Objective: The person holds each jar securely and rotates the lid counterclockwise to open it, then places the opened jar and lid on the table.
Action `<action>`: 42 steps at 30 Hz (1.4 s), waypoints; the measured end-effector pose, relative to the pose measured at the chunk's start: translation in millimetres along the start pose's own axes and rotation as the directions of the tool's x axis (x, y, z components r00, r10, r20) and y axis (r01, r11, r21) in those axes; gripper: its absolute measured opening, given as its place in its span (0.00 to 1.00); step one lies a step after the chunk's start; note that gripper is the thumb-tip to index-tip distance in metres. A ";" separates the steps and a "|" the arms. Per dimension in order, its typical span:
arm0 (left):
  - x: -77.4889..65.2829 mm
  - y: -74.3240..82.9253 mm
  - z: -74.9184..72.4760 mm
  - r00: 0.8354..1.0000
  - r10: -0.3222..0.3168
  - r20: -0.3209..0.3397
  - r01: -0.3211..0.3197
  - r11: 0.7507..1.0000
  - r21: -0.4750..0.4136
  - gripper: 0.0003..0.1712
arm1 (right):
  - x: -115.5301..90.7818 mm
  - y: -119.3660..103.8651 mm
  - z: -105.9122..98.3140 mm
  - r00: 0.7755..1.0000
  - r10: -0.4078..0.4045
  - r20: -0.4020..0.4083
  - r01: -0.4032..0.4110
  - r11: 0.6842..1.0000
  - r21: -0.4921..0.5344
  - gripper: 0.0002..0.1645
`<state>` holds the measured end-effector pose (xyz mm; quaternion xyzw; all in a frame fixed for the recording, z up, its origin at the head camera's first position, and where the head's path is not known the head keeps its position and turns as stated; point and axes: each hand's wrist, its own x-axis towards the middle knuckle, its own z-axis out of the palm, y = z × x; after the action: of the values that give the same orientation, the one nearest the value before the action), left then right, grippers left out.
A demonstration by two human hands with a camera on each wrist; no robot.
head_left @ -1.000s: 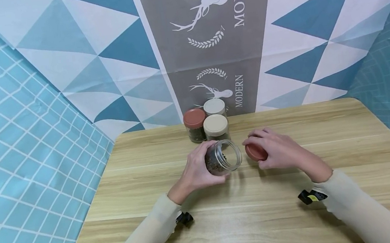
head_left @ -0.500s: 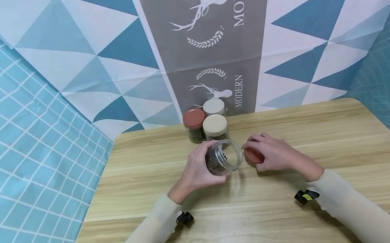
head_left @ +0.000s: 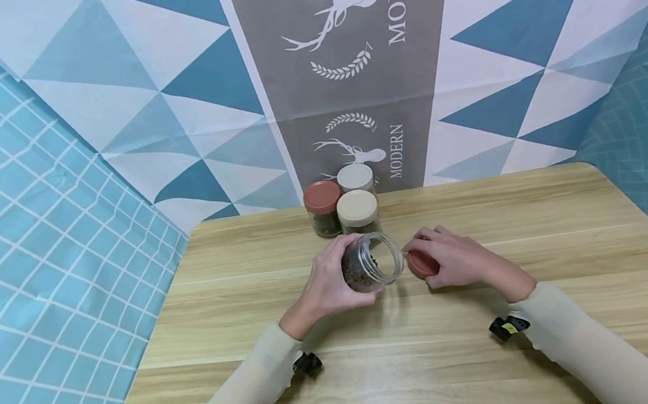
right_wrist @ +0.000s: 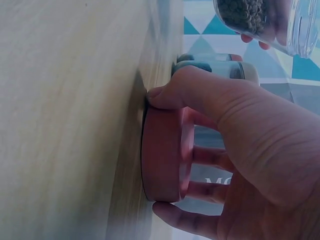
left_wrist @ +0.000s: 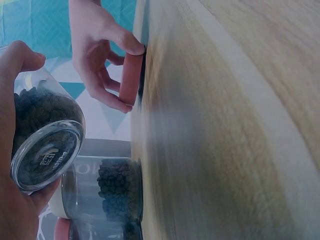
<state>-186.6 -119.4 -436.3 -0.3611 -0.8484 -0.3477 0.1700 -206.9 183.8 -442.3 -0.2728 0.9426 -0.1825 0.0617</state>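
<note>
My left hand [head_left: 327,281] grips an open glass jar [head_left: 358,268], tilted with its mouth toward the right and held above the table. Dark grains fill part of it, seen through the glass jar [left_wrist: 47,112] in the left wrist view. My right hand [head_left: 455,257] pinches a red lid [head_left: 422,264] by its rim, thumb on one side and fingertips on the other. In the right wrist view the lid [right_wrist: 162,155] lies flat at the wooden surface, its underside touching or very close to it. The lid and the jar are apart.
Behind the jar stand three closed jars in a cluster: a red-lidded jar [head_left: 323,209], a cream-lidded jar [head_left: 358,210] and a white-lidded jar [head_left: 356,177]. They sit near the back edge of the wooden table [head_left: 379,369], against a patterned backdrop [head_left: 359,91].
My right hand has moved slightly left and down with the red lid, which now lies flatter and closer to the table. The left hand and its jar have stayed in place.
</note>
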 end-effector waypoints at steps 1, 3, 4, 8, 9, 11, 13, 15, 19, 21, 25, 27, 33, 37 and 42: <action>0.1 0.0 0.1 1.000 0.000 0.000 0.000 1.000 -0.001 0.58 | 0.0 0.2 0.1 1.000 -0.001 0.001 0.001 1.000 0.000 0.43; 0.4 0.1 0.3 1.000 0.001 0.001 -0.001 1.000 -0.001 0.57 | -0.1 0.6 0.2 1.000 -0.004 0.003 0.004 1.000 0.002 0.42; 0.6 0.2 0.3 1.000 0.001 0.002 -0.001 1.000 -0.001 0.57 | 0.0 0.8 0.4 1.000 -0.006 0.004 0.006 1.000 0.001 0.42; 1.6 0.8 0.2 1.000 0.001 0.007 -0.001 1.000 0.001 0.58 | 0.0 1.1 0.4 1.000 -0.012 0.010 0.012 1.000 0.003 0.41; 1.9 1.0 0.1 1.000 0.001 0.008 -0.001 1.000 0.001 0.58 | -0.2 1.0 0.1 1.000 -0.012 0.009 0.012 1.000 0.003 0.41; 2.4 1.4 -0.2 1.000 0.001 0.009 -0.001 1.000 0.000 0.58 | -0.7 0.7 -1.2 1.000 -0.012 0.004 0.012 1.000 0.004 0.42; 2.9 1.9 -0.4 1.000 0.000 0.009 0.000 1.000 -0.001 0.58 | -1.6 0.2 -3.4 1.000 -0.011 -0.006 0.011 1.000 0.008 0.43; 3.2 2.2 -0.6 1.000 0.000 0.009 0.000 1.000 -0.001 0.58 | -2.8 -0.3 -6.2 1.000 -0.009 -0.018 0.010 1.000 0.013 0.45; 3.9 2.6 -1.0 1.000 -0.002 0.007 0.002 1.000 0.004 0.58 | -5.4 -1.1 -11.7 1.000 -0.006 -0.030 0.006 1.000 0.023 0.48; 4.6 2.6 -1.1 1.000 -0.003 0.003 0.003 1.000 0.006 0.57 | -6.7 -1.2 -13.9 0.999 -0.005 -0.036 0.006 1.000 0.024 0.50; 6.3 3.2 -2.0 1.000 0.001 -0.015 -0.001 1.000 0.008 0.57 | -9.0 -1.3 -16.7 0.998 -0.007 -0.058 0.008 1.000 0.019 0.51; 7.1 3.9 -2.3 1.000 0.003 -0.025 -0.003 1.000 0.001 0.56 | -10.0 -1.8 -17.8 0.998 -0.010 -0.069 0.011 1.000 0.015 0.52; 8.2 5.5 -1.3 0.998 -0.030 -0.049 0.026 0.997 -0.071 0.56 | -12.5 -0.8 -18.4 0.995 -0.017 -0.102 0.016 1.000 -0.011 0.52; 8.4 6.4 -0.9 0.995 -0.077 -0.057 0.070 0.991 -0.113 0.55 | -13.8 1.1 -18.2 0.994 -0.019 -0.109 0.018 1.000 -0.011 0.53; 9.6 6.6 -1.7 0.992 -0.111 -0.052 0.098 0.973 -0.208 0.54 | -14.9 2.8 -18.6 0.995 -0.014 -0.103 0.014 1.000 -0.002 0.54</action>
<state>-188.2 -112.6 -426.8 -0.3203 -0.8201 -0.4529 0.1402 -199.7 199.8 -425.9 -0.2696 0.9427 -0.1963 0.0118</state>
